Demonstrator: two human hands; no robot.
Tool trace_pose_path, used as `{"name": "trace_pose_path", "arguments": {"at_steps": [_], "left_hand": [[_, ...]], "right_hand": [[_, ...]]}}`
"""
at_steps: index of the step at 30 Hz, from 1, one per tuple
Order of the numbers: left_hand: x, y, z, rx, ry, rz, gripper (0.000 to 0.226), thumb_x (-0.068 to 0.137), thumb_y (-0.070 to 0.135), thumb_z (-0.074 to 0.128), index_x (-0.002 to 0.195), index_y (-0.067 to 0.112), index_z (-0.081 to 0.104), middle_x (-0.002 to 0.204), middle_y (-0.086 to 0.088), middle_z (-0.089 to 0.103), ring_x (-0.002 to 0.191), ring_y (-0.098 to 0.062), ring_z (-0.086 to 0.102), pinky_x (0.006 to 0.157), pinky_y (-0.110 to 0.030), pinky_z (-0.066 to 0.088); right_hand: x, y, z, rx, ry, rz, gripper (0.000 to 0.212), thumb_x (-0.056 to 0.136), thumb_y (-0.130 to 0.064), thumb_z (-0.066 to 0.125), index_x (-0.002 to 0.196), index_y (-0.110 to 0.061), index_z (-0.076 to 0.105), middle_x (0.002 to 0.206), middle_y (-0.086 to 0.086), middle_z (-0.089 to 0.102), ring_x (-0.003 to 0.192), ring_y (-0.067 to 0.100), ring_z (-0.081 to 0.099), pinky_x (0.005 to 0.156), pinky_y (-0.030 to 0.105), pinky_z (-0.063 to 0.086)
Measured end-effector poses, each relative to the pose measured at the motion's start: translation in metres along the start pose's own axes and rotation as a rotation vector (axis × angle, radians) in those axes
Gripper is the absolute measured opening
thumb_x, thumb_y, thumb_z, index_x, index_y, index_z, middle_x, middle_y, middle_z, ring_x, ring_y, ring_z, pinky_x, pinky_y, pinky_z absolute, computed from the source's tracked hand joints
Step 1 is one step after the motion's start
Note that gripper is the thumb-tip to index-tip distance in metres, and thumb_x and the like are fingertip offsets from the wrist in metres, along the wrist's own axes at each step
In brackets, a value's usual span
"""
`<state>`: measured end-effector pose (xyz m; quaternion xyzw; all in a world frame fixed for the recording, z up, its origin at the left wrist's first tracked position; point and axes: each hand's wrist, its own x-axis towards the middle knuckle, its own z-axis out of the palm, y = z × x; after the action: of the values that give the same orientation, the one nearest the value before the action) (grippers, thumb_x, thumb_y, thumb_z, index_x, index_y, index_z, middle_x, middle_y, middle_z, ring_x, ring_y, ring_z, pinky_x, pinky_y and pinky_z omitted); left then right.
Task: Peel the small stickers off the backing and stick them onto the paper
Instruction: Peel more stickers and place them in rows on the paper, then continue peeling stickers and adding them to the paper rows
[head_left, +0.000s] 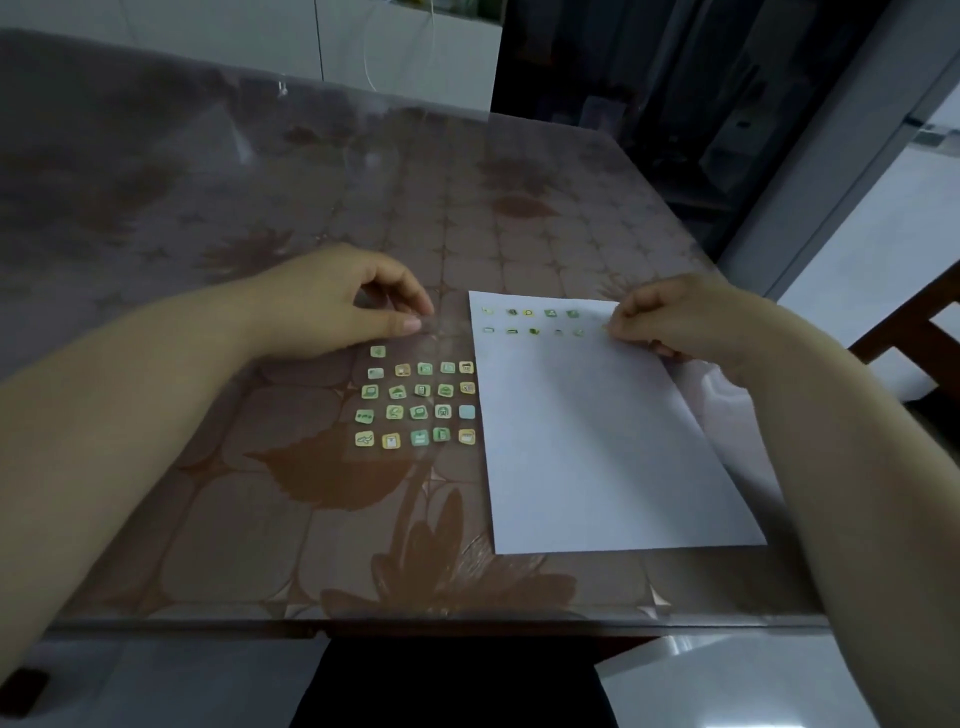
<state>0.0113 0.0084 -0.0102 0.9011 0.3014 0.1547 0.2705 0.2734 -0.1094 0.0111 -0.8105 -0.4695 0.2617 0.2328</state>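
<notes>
Two sticker rows (529, 313) on paper (597, 441)

Both bare forearms reach forward, palms down. The left hand (337, 304) is curled, its thumb and forefinger pinching the backing (437, 343) at the hand's right side. The right hand (685, 322) is fisted, with thumb and forefinger tips pressed together at its left edge.
</notes>
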Motion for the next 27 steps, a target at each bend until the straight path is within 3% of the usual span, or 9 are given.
{"name": "trace_pose_path", "arguments": {"at_steps": [3, 6, 13, 21, 27], "left_hand": [[0.000, -0.003, -0.001, 0.005, -0.001, 0.011, 0.014, 0.081, 0.030, 0.064, 0.093, 0.036, 0.063, 0.091, 0.020, 0.064, 0.095, 0.011, 0.052, 0.074, 0.004, 0.034], [0.001, -0.005, -0.001, 0.009, 0.003, 0.027, 0.014, 0.080, 0.030, 0.065, 0.091, 0.039, 0.061, 0.093, 0.019, 0.064, 0.097, 0.014, 0.051, 0.078, -0.001, 0.036], [0.004, -0.006, 0.001, 0.038, 0.006, 0.067, 0.018, 0.080, 0.024, 0.066, 0.097, 0.031, 0.063, 0.096, 0.018, 0.064, 0.100, 0.014, 0.048, 0.073, 0.007, 0.031], [0.002, -0.007, -0.001, 0.049, 0.001, 0.069, 0.019, 0.080, 0.024, 0.067, 0.097, 0.033, 0.063, 0.094, 0.020, 0.064, 0.097, 0.017, 0.050, 0.074, 0.006, 0.031], [0.000, -0.007, -0.001, 0.028, -0.002, 0.054, 0.020, 0.079, 0.025, 0.068, 0.094, 0.037, 0.061, 0.093, 0.021, 0.063, 0.093, 0.018, 0.052, 0.073, 0.006, 0.032]], "right_hand": [[0.004, -0.002, 0.000, 0.007, -0.002, 0.051, 0.007, 0.077, -0.019, 0.071, 0.078, -0.013, 0.069, 0.069, -0.001, 0.058, 0.065, 0.013, 0.049, 0.059, 0.021, 0.038], [0.007, -0.004, -0.001, 0.007, 0.003, 0.098, 0.018, 0.074, -0.021, 0.073, 0.087, -0.009, 0.072, 0.075, 0.002, 0.060, 0.068, 0.016, 0.051, 0.061, 0.024, 0.039], [0.008, -0.012, 0.002, -0.052, 0.031, 0.150, 0.029, 0.076, -0.022, 0.071, 0.099, -0.005, 0.069, 0.073, 0.002, 0.057, 0.063, 0.015, 0.050, 0.054, 0.025, 0.037], [0.007, -0.020, 0.008, -0.068, 0.035, 0.190, 0.013, 0.078, -0.016, 0.068, 0.080, -0.007, 0.059, 0.071, 0.006, 0.054, 0.060, 0.017, 0.049, 0.050, 0.026, 0.035], [0.010, -0.022, 0.004, -0.117, -0.041, 0.201, 0.016, 0.081, -0.017, 0.066, 0.071, -0.011, 0.054, 0.071, 0.005, 0.053, 0.061, 0.016, 0.047, 0.052, 0.025, 0.036]]}}
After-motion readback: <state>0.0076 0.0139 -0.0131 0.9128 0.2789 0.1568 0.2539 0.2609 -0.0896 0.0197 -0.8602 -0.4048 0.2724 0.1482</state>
